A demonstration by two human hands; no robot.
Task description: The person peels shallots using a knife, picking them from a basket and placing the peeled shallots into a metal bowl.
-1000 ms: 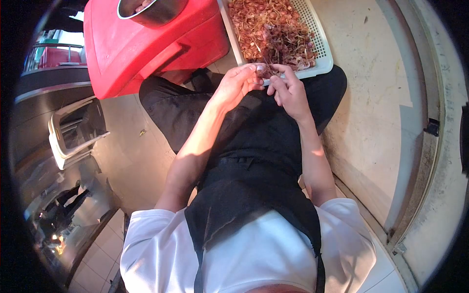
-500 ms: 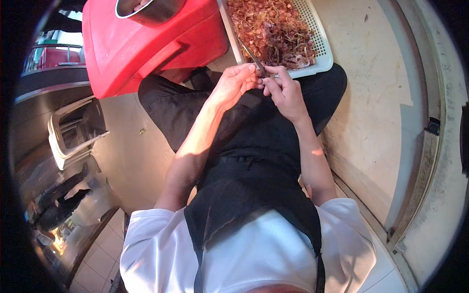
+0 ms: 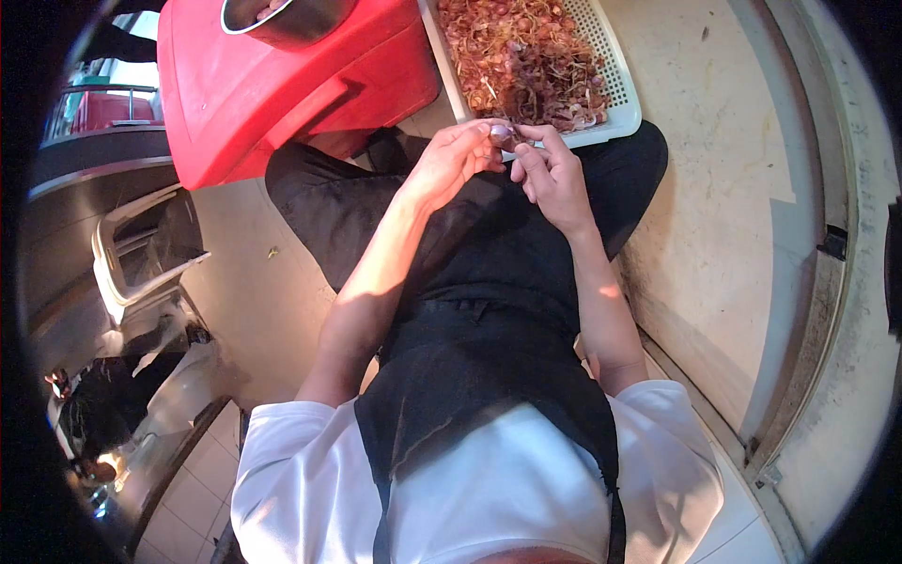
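Shallot, long axis roughly crosswise, clamped in left fingers; right fingers' hold unclear.

- A shiny purple bulb now shows between left hand and right hand.
- The thin dark blade, visible half a second ago, is now out of sight.
- The dark-clothed person behind has changed pose.

Upper centre: the basket rim stands just ahead of your right hand. Upper left: the red container bars your left hand sideways. Left of centre: you have passage above the floor.
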